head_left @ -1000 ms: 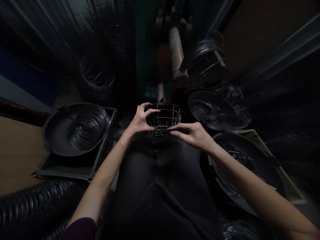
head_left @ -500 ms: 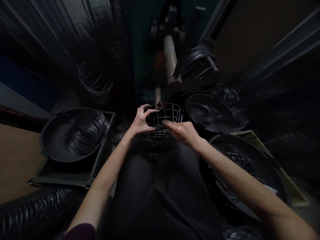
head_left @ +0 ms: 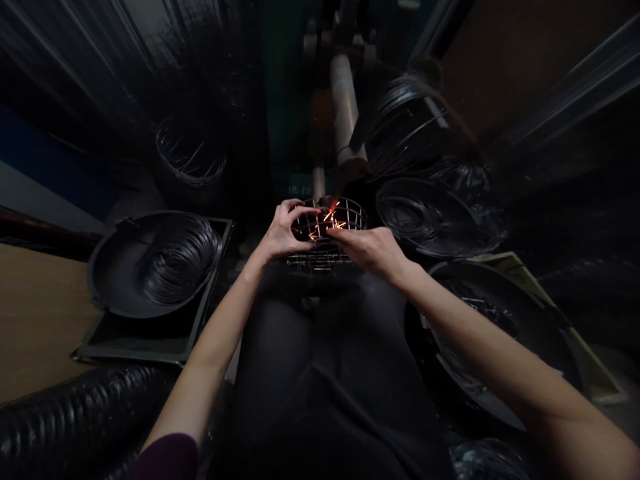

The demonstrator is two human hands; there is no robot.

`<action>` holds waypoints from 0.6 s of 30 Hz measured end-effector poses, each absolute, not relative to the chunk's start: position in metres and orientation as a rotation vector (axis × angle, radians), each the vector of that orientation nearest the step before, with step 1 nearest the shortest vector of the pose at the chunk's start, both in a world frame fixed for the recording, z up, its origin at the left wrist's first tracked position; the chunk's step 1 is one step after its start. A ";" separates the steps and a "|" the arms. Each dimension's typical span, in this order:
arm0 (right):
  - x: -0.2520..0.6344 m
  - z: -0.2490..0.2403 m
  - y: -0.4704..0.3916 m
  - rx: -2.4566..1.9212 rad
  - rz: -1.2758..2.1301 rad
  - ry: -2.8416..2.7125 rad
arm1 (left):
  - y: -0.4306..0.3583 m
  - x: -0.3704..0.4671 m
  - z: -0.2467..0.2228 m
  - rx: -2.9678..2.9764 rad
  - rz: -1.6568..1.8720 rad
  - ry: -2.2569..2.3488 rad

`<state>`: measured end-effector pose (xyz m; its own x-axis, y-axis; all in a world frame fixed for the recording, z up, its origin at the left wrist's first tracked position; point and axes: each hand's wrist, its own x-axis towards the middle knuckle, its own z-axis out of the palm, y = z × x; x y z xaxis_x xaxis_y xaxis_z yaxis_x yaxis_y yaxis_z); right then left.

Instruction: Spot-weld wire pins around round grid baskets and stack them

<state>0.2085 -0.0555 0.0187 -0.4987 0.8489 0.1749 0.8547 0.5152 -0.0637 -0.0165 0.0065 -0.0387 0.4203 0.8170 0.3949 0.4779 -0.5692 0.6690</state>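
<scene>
A round wire basket point(head_left: 356, 217) of thin metal wires is at the middle, under the rod of a machine point(head_left: 345, 100). Orange sparks point(head_left: 332, 217) fly inside it, near the rod's lower tip. My left hand point(head_left: 284, 230) grips the basket's left side, thumb below and fingers above. On the near right side, my right hand point(head_left: 373, 248) pinches the basket's wire with thumb and fingertips. Part of the basket's left side is hidden behind my left fingers.
At left, a dark pan point(head_left: 115, 277) holds a wire coil point(head_left: 183, 260) over a tray point(head_left: 135, 352). At right are a pan of wire loops point(head_left: 450, 223) and a large pan point(head_left: 540, 313) with short wire pieces. Behind stands another coil point(head_left: 190, 157).
Sparks have appeared inside the basket. The whole view has shifted slightly, and the basket's near side looks tilted differently. Both hands still hold it.
</scene>
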 end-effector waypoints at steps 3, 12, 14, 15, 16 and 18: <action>0.210 0.014 -0.060 -1.488 -0.051 -2.446 | 0.008 -0.016 -0.038 2.179 1.018 1.103; 0.215 0.004 -0.035 -1.492 -0.023 -2.145 | 0.039 -0.013 -0.034 2.142 0.998 1.130; 0.217 0.002 -0.030 -1.459 0.011 -2.113 | 0.044 -0.014 -0.034 2.163 1.010 1.112; 0.217 0.001 -0.027 -1.458 0.013 -2.086 | 0.047 -0.014 -0.035 2.161 1.017 1.102; 0.216 0.000 -0.023 -1.465 0.012 -2.056 | 0.050 -0.014 -0.035 2.151 1.025 1.095; 0.214 -0.001 -0.014 -1.494 0.022 -2.004 | 0.057 -0.014 -0.036 2.127 1.038 1.095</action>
